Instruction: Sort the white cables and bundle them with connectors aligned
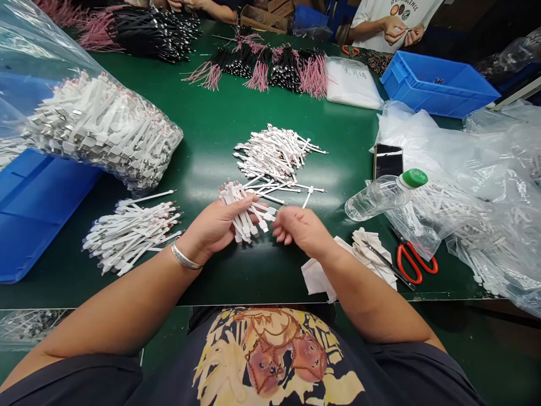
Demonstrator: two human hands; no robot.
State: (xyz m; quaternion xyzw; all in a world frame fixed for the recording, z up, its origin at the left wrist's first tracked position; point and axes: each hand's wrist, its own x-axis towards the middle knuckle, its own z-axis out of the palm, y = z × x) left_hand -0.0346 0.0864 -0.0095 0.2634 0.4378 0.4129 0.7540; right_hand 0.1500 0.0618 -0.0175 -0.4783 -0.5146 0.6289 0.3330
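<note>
Green workbench [253,276], viewed from above. Left hand [215,225]: fingers closed around a bundle of white flat leads [243,211] with metal ends, the bundle slanting across the palm. Right hand [302,230]: fingers [281,232] curled inward, just beside the bundle; any grip on a lead cannot be told. Beyond the hands lies a loose pile of white leads [274,155], and a smaller pile [131,237] lies to the left. Far left, a plastic bag of leads [101,132] overlaps a blue tray [38,208]. To the right are a white cloth [316,276], red-handled scissors [414,262], a water bottle [380,194] and a phone [387,160]. Far side: black-and-pink wire bunches [291,70], a blue crate [435,82], and a co-worker's hands [395,29].
</note>
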